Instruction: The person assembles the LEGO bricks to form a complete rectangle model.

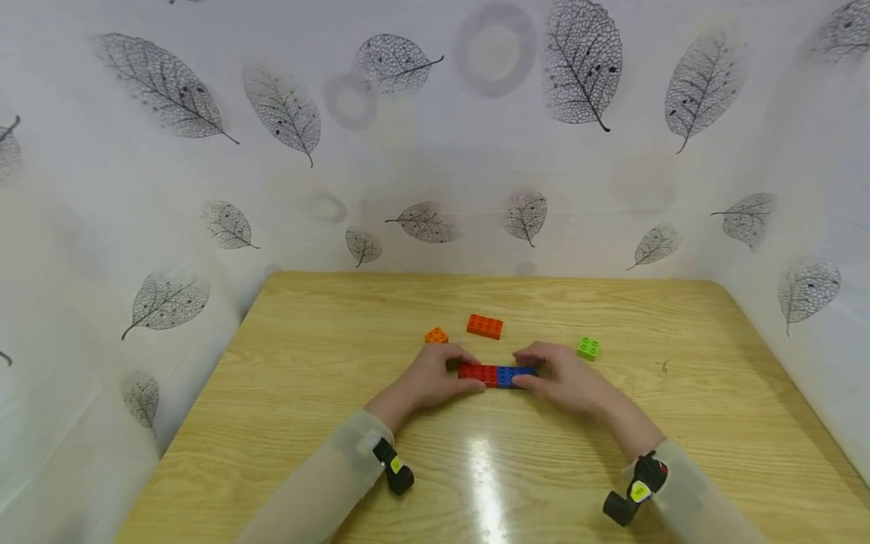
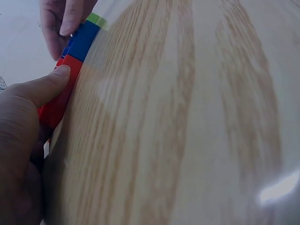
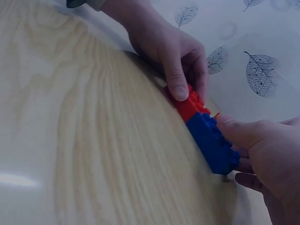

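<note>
A red toy brick [image 1: 478, 375] and a blue toy brick [image 1: 505, 373] lie end to end on the wooden table, their ends touching. My left hand [image 1: 433, 375] grips the red brick; its thumb lies on the near side, plain in the left wrist view. Around the blue brick [image 3: 205, 143] my right hand [image 1: 566, 378] is loosely curved. In the right wrist view its thumb is over the studs and the blue near face is uncovered. Its other fingers are beyond the brick, partly hidden. Whether the two bricks are joined, I cannot tell.
Behind the hands lie an orange-red brick [image 1: 485, 326] and a smaller orange brick [image 1: 436, 335], partly hidden by my left hand. A green brick [image 1: 587, 348] is just beyond my right hand. A leaf-patterned cloth [image 1: 435, 151] hangs along the table's far edge [image 1: 381, 273].
</note>
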